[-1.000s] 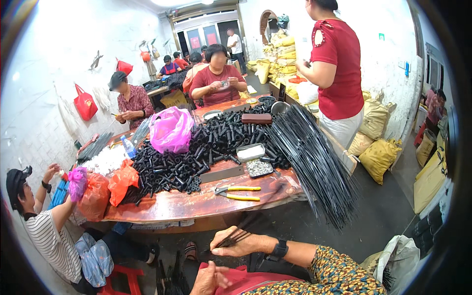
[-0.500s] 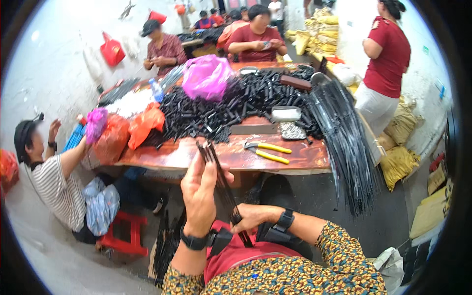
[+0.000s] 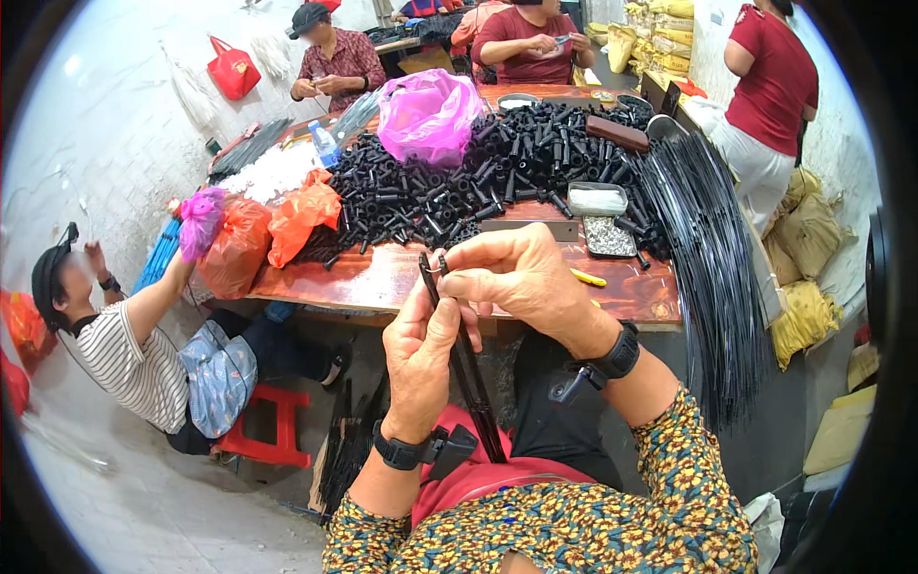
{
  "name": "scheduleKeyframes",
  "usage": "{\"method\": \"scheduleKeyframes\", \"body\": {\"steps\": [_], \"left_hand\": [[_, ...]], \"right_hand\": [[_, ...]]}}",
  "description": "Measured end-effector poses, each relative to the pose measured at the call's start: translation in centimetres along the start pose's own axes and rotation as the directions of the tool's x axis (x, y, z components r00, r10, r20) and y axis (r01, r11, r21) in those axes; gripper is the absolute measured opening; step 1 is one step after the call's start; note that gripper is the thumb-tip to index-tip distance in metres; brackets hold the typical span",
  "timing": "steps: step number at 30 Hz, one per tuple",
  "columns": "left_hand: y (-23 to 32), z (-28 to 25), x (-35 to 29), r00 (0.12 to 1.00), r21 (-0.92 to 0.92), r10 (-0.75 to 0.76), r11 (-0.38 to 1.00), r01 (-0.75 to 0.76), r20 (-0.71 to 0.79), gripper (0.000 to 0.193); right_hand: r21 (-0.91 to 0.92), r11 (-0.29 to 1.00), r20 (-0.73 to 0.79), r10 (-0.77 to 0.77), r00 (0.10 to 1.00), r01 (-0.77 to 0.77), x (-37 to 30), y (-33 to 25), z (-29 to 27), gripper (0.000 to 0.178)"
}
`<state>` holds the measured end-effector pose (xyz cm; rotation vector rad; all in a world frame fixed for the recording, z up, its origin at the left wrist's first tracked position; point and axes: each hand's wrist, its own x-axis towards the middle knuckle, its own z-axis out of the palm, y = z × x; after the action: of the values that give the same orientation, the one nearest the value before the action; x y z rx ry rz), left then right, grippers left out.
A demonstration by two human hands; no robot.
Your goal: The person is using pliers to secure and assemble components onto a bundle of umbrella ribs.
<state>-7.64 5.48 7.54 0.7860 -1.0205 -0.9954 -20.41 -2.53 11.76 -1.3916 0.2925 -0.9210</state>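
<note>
Bare strip of wooden table [image 3: 382, 277] runs along its near edge, lower centre of frame; passable. Behind it, heap of black tubes [image 3: 459, 182] blocks centre. Orange bags [image 3: 277, 230] close off left end; hanging bundle of black rods [image 3: 712, 258] closes off right. Small trays [image 3: 602, 218] sit just right of centre.

Packaging only — no labels, signs or screens legible.
- pink plastic bag [image 3: 427, 113], bulging, on the table's far middle among black parts
- two orange plastic bags [image 3: 277, 230] at the table's left edge, a small magenta bag [image 3: 201, 218] just beside them
- red tote bag [image 3: 232, 72] hanging on the left wall
- yellow sacks [image 3: 803, 277] stacked on the floor at right — more piled at top right
</note>
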Motion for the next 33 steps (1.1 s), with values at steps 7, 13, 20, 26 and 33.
{"method": "scheduleKeyframes", "body": {"steps": [7,13,20,26,33], "left_hand": [[0.7,-0.4,1.1,0.999,0.109,-0.03,0.994,0.026,0.032,0.034],[1.5,-1.7,2.8,0.997,0.136,0.079,0.988,-0.075,-0.026,0.052],[3.8,-0.1,4.8,0.986,0.047,-0.166,0.985,0.168,-0.031,0.018],[3.5,-0.7,5.0,0.986,-0.239,-0.159,0.961,0.142,-0.053,0.007],[2.4,1.1,5.0,0.971,-0.307,-0.118,0.95,0.05,-0.208,0.007]], "right_hand": [[-0.01,0.999,-0.115,0.051,0.992,-0.052,0.5,0.1,0.1,0.013],[-0.022,0.999,-0.141,0.025,0.99,-0.029,0.9,0.0,0.5,0.013],[0.064,0.998,-0.148,0.01,0.989,-0.001,0.3,1.3,0.3,0.014],[0.356,0.922,-0.172,-0.095,0.98,0.152,-0.3,2.8,2.2,0.018],[-0.123,0.938,-0.332,-0.348,0.877,0.325,-0.7,3.9,2.4,0.027]]}}
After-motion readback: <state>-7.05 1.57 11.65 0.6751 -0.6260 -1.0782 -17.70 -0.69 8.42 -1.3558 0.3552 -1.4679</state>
